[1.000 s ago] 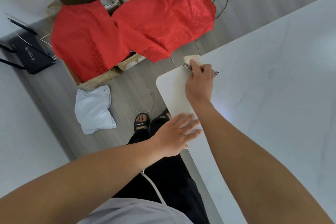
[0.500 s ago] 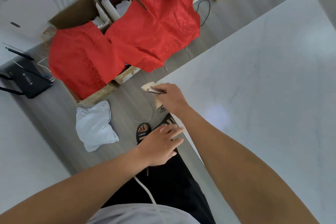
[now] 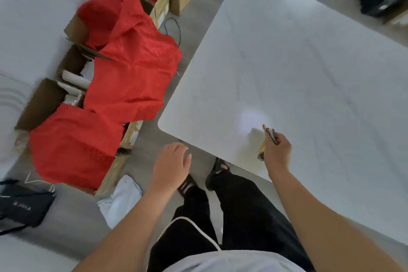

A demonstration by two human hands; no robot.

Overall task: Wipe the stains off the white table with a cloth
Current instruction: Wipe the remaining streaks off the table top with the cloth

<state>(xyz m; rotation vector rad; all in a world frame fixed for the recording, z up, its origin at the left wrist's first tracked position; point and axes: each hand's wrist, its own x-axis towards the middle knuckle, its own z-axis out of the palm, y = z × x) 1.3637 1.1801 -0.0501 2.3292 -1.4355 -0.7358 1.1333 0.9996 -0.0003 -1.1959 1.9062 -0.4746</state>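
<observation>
Two hands, one cloth: my right hand [image 3: 277, 152] grips the bunched cloth [image 3: 269, 136], apparently lifted just above the desk [image 3: 309, 73] near its front edge. Nearly all the white top lies ahead and rightward. My left hand [image 3: 171, 161] hangs loose-fingered off the desk, farther away.

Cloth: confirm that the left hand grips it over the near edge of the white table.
Not right. The head view shows the right hand gripping the cloth over the near edge of the white table; the left hand holds nothing.
</observation>
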